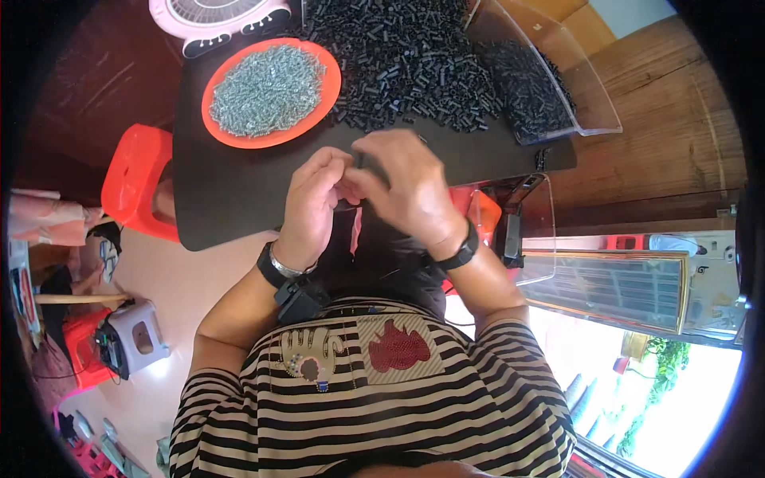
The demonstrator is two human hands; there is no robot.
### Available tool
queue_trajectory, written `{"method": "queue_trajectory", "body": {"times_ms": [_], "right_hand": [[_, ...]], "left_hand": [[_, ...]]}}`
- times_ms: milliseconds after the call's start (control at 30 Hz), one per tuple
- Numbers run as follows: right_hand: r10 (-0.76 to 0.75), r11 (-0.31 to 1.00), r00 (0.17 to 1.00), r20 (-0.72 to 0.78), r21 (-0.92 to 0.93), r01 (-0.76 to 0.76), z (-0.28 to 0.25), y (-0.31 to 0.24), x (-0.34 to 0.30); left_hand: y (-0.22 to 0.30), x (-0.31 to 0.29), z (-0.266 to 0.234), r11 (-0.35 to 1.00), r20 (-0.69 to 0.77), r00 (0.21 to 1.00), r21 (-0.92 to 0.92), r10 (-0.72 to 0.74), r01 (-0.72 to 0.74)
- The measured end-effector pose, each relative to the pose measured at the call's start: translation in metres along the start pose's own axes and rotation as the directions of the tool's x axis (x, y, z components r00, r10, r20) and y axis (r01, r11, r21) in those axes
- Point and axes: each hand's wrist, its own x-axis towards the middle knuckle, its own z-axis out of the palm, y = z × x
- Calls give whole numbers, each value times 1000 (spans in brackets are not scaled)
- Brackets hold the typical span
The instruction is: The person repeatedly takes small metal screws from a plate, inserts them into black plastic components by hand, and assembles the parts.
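Observation:
My left hand (312, 199) and my right hand (408, 190) meet at the near edge of the dark table (231, 187). The fingers of both are bent and pinched together at the tips. A bit of something dark shows between them, too small and covered to name. Just beyond, a heap of small black plastic tubes (406, 68) spreads over the tabletop. To its left lies an orange-red plate (209, 107) piled with small silvery metal springs (269, 89).
A clear plastic bin (594, 119) with more black pieces stands at the table's right. The pink fan-like object (215, 24) is at the far left. Red stools (131, 175) sit beside the table, and a grey stool (143, 338) is on the floor at left.

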Motion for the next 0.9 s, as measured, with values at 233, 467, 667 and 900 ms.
{"method": "queue_trajectory", "body": {"times_ms": [233,467,667,900], "right_hand": [[-118,819,937,-328,-565,-94,-115,76,74],[-72,785,958,-278,-608,-118,-142,125,72],[289,948,947,136,-177,-264,-64,107,30],[205,963,945,255,-223,-149,-38,97,20]], "left_hand": [[2,-2,-7,999,26,1000,53,-12,11],[-2,3,-6,998,72,996,45,-52,49],[0,0,-9,997,71,996,68,-48,43],[-1,0,-8,997,70,997,76,-31,25]]}}
